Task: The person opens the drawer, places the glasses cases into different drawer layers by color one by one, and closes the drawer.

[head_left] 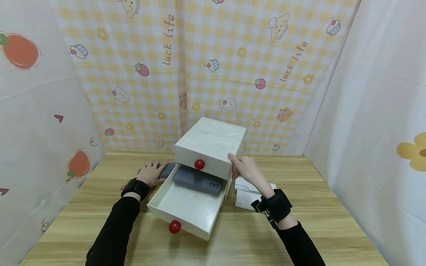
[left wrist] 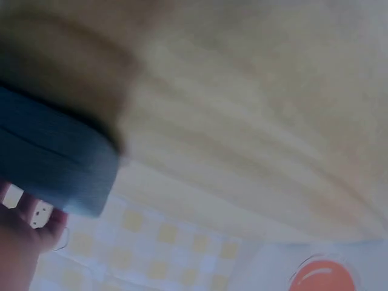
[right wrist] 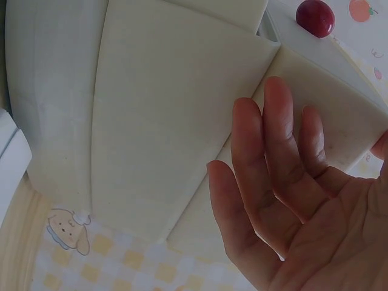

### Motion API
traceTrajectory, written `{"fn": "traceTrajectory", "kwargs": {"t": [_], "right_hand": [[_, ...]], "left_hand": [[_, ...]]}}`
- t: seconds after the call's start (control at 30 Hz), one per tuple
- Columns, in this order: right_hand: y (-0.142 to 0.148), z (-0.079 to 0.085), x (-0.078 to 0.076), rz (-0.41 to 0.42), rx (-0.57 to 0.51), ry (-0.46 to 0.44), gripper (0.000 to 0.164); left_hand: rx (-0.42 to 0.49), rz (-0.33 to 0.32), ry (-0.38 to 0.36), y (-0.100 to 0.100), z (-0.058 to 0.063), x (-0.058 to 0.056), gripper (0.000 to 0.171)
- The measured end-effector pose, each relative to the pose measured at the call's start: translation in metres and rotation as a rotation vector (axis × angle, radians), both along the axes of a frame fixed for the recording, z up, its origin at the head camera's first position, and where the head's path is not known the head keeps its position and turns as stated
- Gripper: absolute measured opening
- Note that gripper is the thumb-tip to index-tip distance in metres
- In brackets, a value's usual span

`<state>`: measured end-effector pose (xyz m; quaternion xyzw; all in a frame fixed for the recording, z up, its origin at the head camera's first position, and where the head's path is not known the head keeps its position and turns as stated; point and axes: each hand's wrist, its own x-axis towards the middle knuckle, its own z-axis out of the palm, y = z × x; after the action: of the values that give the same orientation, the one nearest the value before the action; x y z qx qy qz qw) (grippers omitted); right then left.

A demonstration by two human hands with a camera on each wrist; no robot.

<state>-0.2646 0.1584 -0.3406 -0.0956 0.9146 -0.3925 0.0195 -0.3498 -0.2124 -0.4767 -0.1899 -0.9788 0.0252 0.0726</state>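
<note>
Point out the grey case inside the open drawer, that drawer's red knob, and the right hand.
Grey case (head_left: 197, 180), head view: its exposed middle.
Red knob (head_left: 175, 227), head view: centre of its ball.
Right hand (head_left: 247, 169), head view: its back.

Cabinet (head_left: 214, 135) — on table (head_left: 283, 236) | case (head_left: 196, 181) — in lower drawer (head_left: 188, 203) | second case (head_left: 169, 169) left | cloth (head_left: 229, 48) behind

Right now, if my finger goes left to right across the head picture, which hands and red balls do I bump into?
Left hand → lower red ball → upper red ball → right hand.
</note>
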Motion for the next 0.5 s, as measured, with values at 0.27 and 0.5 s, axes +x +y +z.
{"fn": "traceTrajectory", "kwargs": {"t": [0.27,0.5], "right_hand": [[0.001,0.000,0.001,0.006,-0.004,-0.003,0.068],[0.001,-0.001,-0.001,0.013,0.001,-0.004,0.070]], "left_hand": [[0.085,0.024,-0.029,-0.001,0.002,0.010,0.068],[0.095,0.033,-0.088,-0.011,0.008,0.013,0.073]]}}
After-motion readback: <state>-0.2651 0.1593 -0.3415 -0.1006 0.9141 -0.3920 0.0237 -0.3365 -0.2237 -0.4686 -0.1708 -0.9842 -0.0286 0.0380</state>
